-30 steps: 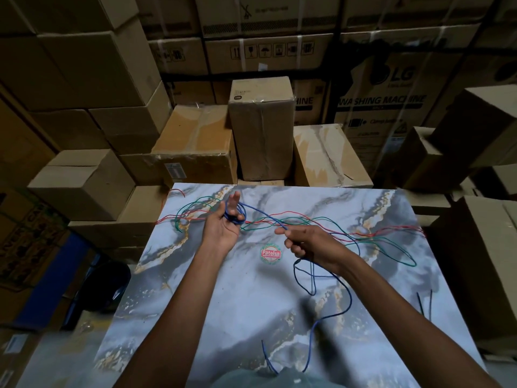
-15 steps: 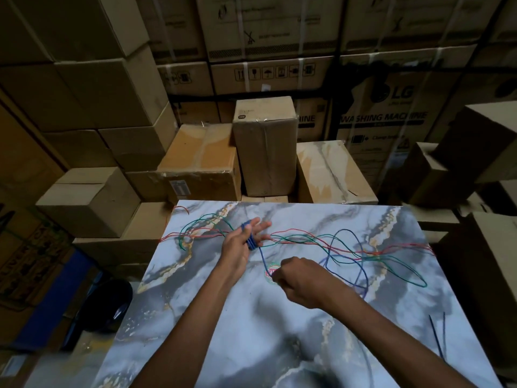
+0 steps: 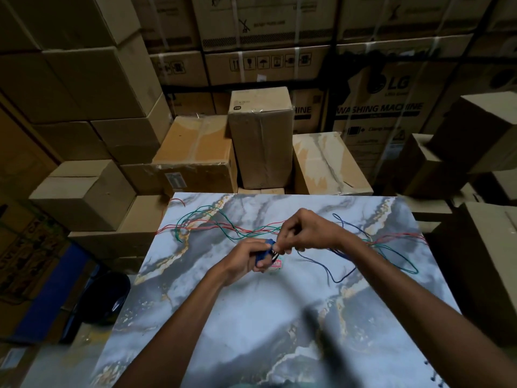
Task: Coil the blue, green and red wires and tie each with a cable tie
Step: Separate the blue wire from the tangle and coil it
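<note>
The left hand [image 3: 246, 257] grips a small coil of blue wire [image 3: 263, 252] above the middle of the table [image 3: 251, 317]. The right hand [image 3: 303, 232] pinches the loose strand beside it. Each new loop should probably be laid snug, with the trailing length kept clear of the green wire [image 3: 223, 233] and red wire [image 3: 195, 226].

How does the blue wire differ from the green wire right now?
The blue wire is partly wound into a small coil held in the left hand, with the right hand pinching it; the green wire lies loose, untouched. Blue's free end trails off to the right only, while green sprawls across the whole marble tabletop. Both are thin, flexible and not yet tied.
</note>
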